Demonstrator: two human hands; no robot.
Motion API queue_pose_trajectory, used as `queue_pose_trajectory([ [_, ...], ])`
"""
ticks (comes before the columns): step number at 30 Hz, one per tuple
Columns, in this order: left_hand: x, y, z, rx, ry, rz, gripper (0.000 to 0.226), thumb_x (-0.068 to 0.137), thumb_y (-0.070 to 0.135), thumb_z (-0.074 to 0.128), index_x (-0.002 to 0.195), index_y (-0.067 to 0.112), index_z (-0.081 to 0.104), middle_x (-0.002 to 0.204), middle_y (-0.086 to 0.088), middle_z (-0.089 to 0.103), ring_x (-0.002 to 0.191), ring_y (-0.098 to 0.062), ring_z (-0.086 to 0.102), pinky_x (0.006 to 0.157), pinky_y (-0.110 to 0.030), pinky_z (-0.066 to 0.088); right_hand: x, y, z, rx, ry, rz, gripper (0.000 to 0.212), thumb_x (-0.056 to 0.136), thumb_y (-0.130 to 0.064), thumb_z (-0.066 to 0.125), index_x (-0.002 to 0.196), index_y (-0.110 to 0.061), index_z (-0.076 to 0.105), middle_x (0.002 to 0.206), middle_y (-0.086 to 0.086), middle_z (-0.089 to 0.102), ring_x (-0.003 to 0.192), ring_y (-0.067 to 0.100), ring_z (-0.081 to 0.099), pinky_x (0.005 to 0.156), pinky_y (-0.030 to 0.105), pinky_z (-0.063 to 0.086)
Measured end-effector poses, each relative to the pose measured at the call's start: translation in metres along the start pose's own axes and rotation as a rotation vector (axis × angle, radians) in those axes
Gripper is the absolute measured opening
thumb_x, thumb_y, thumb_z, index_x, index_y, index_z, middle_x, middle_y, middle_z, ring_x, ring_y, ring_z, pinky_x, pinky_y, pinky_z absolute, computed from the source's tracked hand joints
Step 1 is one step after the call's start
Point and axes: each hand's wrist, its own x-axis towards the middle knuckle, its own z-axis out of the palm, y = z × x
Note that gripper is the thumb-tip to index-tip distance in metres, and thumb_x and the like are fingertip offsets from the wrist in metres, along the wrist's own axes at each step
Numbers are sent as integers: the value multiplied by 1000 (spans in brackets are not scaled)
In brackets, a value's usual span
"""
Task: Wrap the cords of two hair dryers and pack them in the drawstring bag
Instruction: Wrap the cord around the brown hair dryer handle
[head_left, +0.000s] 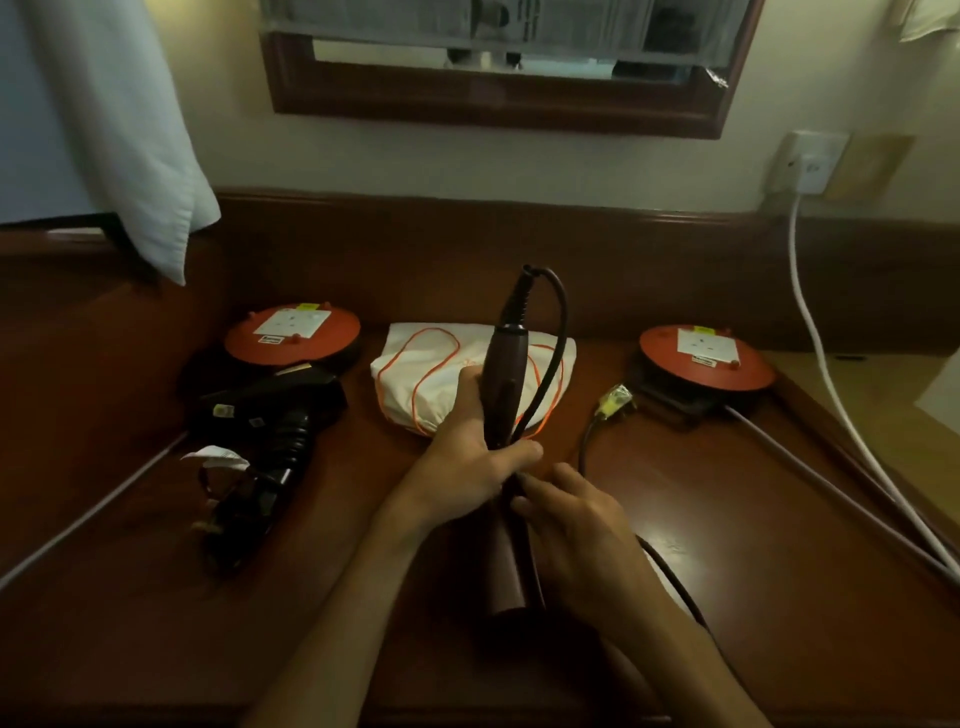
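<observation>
At worktop centre, the left hand (475, 457) grips the maroon hair dryer (501, 395) handle, the right hand (576, 512) pinches its cord (553, 364); the reel (293, 332) labels are unreadable, and the drawstring bag (426, 374) lies behind.

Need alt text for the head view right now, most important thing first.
Left hand grips a maroon hair dryer by its handle above a wooden desk, while the right hand pinches its cord. A white drawstring bag lies behind; a black hair dryer lies left.

Two red cord reels (292, 331) (705, 358) flank the wooden desk (727, 519) beneath a mirror (498, 67).
</observation>
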Motion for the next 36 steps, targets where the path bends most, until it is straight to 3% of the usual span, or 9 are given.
queue_pose_trajectory([
  [3,-1,-5,0,56,6,-19,60,84,23,69,126,33,28,109,-9,52,97,-14,62,74,-25,56,-1,8,-2,-6,108,79,28,95,-43,61,117,-28,72,94,-14,68,77,4,62,63,23,52],
  [6,-2,-8,0,95,-33,-5,58,80,30,63,124,41,26,115,-6,48,109,-21,56,88,-36,56,-10,9,-5,142,81,143,37,95,-27,66,132,-33,64,99,-18,66,88,-1,63,68,9,47],
  [11,-3,-8,1,90,-37,-14,46,84,34,55,120,41,27,117,1,42,116,-22,49,97,-43,52,0,9,-6,205,56,165,42,93,-22,69,134,-32,63,98,-8,63,86,8,61,68,21,52],
  [14,-6,-9,4,95,-91,6,45,96,37,53,131,44,26,124,6,45,122,-16,49,103,-46,51,12,11,-8,225,22,211,35,92,-22,71,126,-30,68,94,-12,58,83,6,58,69,15,48],
  [18,-12,-12,3,164,-84,85,53,103,41,54,150,39,30,128,15,56,125,-4,54,109,-42,48,18,23,-12,314,-8,259,27,90,-28,72,117,-27,75,94,-5,61,82,16,62,72,34,55],
  [24,-10,-25,13,330,-7,137,63,101,53,48,156,49,19,160,17,38,155,-8,18,122,-63,-9,13,29,-23,250,-61,294,25,88,-29,74,113,-24,76,99,-10,62,81,10,63,69,23,52],
  [30,-15,-25,8,254,-24,126,67,99,54,55,157,44,23,153,20,45,149,0,27,125,-59,9,-17,40,-59,224,-386,495,15,99,-20,62,88,-25,71,75,6,69,60,25,63,57,47,54],
  [33,-24,-29,0,140,-44,75,59,94,57,61,146,49,34,135,16,62,139,-18,47,114,-55,38,-38,42,-87,557,-469,689,20,98,-23,64,90,-7,70,53,11,42,46,21,35,41,33,34],
  [36,-38,-23,1,169,-124,79,48,91,58,66,132,43,45,132,15,58,132,-8,49,110,-46,44,-35,51,-101,649,-440,785,33,89,-28,69,89,4,69,60,9,28,49,18,24,43,27,27],
])
